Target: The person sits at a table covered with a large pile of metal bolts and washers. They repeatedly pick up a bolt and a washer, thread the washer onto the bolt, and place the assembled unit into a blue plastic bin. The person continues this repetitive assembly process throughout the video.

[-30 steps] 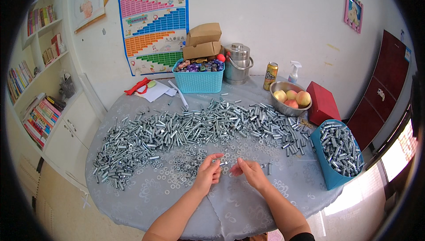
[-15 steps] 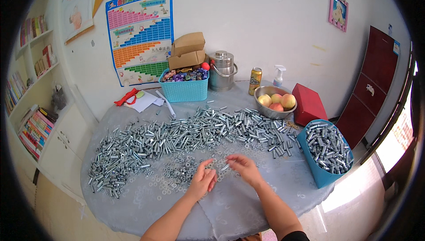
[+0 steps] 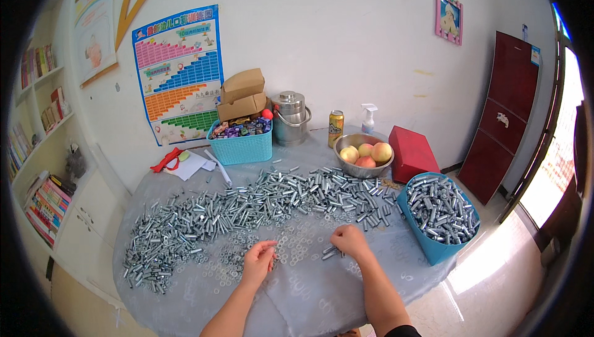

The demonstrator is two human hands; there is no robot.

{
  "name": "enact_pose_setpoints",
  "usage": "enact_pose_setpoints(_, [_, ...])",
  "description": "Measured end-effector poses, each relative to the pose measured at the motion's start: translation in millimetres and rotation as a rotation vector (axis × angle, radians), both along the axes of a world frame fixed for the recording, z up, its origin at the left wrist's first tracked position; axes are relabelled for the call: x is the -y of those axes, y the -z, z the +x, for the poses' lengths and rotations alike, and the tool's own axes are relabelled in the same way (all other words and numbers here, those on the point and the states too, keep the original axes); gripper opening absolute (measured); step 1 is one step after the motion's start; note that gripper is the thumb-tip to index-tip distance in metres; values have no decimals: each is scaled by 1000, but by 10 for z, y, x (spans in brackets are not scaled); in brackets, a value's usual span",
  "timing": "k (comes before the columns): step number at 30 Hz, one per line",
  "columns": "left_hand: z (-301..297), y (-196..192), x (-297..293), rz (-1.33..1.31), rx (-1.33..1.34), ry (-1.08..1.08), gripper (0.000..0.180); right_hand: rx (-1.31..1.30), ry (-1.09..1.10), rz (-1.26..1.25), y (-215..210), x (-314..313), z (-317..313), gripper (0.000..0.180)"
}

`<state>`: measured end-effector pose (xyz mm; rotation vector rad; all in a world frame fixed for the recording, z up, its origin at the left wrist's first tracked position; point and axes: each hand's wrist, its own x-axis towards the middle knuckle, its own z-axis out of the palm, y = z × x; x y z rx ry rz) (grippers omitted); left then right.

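I see a few silvery metal cylinders (image 3: 328, 255) lying close together, just right of scattered flat washers (image 3: 298, 251); a jumbled heap of cylinders (image 3: 247, 204) spreads beyond.

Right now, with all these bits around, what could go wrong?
The blue bin, heaped with metal cylinders, stands near the right edge of the table; a knock might spill it. Loose washers lie beside the left hand, so a careless sweep could scatter them. The small metal pieces by the right hand look round and might roll.
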<state>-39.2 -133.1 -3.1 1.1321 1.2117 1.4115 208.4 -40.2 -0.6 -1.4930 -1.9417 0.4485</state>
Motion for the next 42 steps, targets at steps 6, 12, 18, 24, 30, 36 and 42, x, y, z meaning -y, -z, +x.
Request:
enact_pose_setpoints(6, [-133,-20,-27,63,11,-110,15,138,478,388,72,-139,314,28])
enact_pose_setpoints(12, [-327,-232,-101,85,56,-232,13,159,415,320,247,-203,396,33])
enact_pose_setpoints(18, [-640,-441,-286,142,-247,-374,12,157,335,263,97,-107,270,27])
enact_pose_setpoints(24, [-1039,-18,-752,121,-815,-361,11,89,185,235,106,-102,120,19])
enact_pose_setpoints(30, [-925,113,-916,92,-1089,-447,13,-320,33,56,86,-77,-13,17])
enact_pose_setpoints(36, [-867,169,-1055,16,-1084,-510,15,-863,-207,-221,123,-95,-185,21])
enact_pose_setpoints(42, [-791,-28,-863,141,-565,-496,11,-979,-316,-267,82,-36,-245,19])
